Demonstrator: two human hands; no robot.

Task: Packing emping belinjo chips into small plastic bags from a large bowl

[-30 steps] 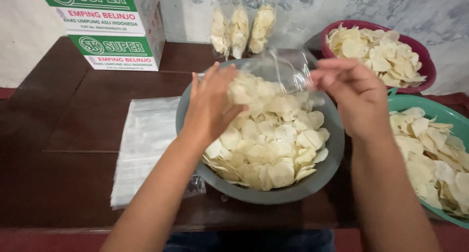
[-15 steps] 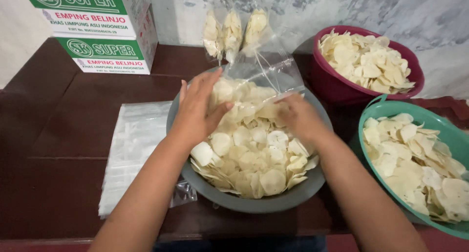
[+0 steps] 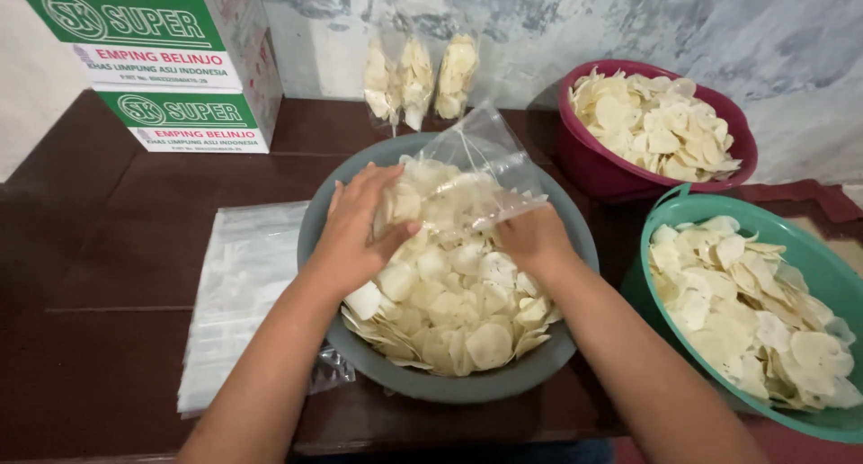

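A dark wooden counter [image 3: 108, 248] carries everything. At its middle stands a grey basin [image 3: 449, 388] heaped with pale crackers [image 3: 449, 311]. To the right sit a green basin [image 3: 683, 203] and, behind it, a maroon basin [image 3: 602, 172], both full of the same crackers. A green-and-white carton [image 3: 153, 64] stands back left; flat clear bags [image 3: 238, 284] lie beside the grey basin. Three filled packets [image 3: 418, 73] lean on the wall. The left hand [image 3: 360, 235] cups crackers against a clear bag [image 3: 476, 172]; the right hand [image 3: 535, 239] pinches the bag's mouth.

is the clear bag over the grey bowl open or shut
Open: the clear bag lies mouth-down on the crackers, both hands at its mouth.
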